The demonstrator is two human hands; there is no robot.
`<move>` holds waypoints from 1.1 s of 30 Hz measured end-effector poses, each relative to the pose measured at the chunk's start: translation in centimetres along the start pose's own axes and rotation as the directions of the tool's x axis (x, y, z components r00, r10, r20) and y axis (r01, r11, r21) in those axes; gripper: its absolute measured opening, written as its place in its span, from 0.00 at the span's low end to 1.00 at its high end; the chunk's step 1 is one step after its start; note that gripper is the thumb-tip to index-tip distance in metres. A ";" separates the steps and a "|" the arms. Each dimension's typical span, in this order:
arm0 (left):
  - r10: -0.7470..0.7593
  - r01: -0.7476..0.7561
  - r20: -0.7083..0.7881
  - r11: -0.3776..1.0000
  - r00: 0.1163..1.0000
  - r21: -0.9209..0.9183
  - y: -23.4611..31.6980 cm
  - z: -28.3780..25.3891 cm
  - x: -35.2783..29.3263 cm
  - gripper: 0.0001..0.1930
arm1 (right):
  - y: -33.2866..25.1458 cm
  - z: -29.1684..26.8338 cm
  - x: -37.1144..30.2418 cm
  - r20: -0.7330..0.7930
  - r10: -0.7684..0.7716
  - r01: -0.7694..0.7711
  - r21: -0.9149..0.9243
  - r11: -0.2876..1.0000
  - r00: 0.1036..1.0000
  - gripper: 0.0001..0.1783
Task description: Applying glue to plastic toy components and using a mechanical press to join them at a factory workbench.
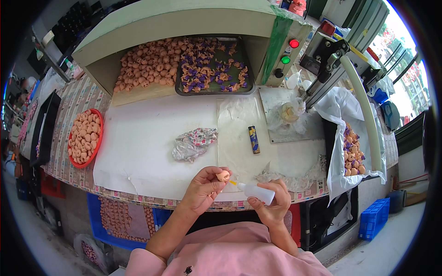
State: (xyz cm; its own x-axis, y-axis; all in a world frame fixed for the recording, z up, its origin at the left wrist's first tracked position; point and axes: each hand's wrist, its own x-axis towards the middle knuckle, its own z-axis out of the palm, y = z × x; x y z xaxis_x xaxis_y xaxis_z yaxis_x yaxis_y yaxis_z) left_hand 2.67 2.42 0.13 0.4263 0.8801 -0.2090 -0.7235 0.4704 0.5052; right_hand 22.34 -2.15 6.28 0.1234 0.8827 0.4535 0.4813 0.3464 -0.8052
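Note:
Between the thumb and fingers of my left hand (200, 189) is a small peach doll head (223, 175), held just above the table's near edge. My right hand (275, 204) is closed round a white squeeze bottle (258, 193), tilted toward the left. Its thin yellow nozzle points at the doll head and ends close to it; whether they touch is too small to tell. Beyond my hands lie a crumpled flowered cloth with plastic (195, 143) and a dark blue and yellow tube (254, 139).
A red basket (99, 138) of peach heads stands left. Beneath the machine hood (184, 20) are piled heads (149, 64) and a dark tray (235, 57) of peach-and-purple pieces. A press (322, 87) stands right, beside a plastic-lined box (338, 152) of similar pieces. Crumpled film (294, 179) lies near the front edge.

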 end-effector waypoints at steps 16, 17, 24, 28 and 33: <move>-0.027 0.026 -0.034 1.000 0.999 -0.017 0.2 0.3 -0.2 0.17 | 0.4 -0.1 0.0 -0.023 0.043 -0.044 -0.024 0.999 0.999 0.21; -0.026 0.026 -0.035 1.000 0.999 -0.017 0.2 0.3 -0.2 0.17 | 0.4 0.0 0.0 -0.023 0.046 -0.047 -0.023 0.999 0.999 0.21; -0.038 0.034 -0.041 0.996 0.998 -0.080 0.8 0.5 -0.4 0.17 | 0.9 0.1 0.5 -0.024 -0.053 0.053 -0.001 0.999 0.998 0.19; -0.084 0.075 -0.067 0.989 0.994 -0.130 1.6 0.8 -0.8 0.17 | 1.7 1.0 1.4 -0.054 0.002 -0.001 0.019 1.000 0.999 0.18; -0.111 0.102 -0.057 0.986 0.992 -0.133 2.4 0.9 -1.8 0.16 | 1.7 4.8 4.1 0.076 0.194 -0.199 0.069 0.977 0.978 0.18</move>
State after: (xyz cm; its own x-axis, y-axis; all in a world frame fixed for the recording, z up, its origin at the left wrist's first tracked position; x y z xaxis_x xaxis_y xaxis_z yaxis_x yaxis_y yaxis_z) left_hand 0.65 1.90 2.52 0.4724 0.8248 -0.3108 -0.7420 0.5624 0.3649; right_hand 19.53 3.59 4.94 0.1477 0.9548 0.2580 0.3862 0.1844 -0.9038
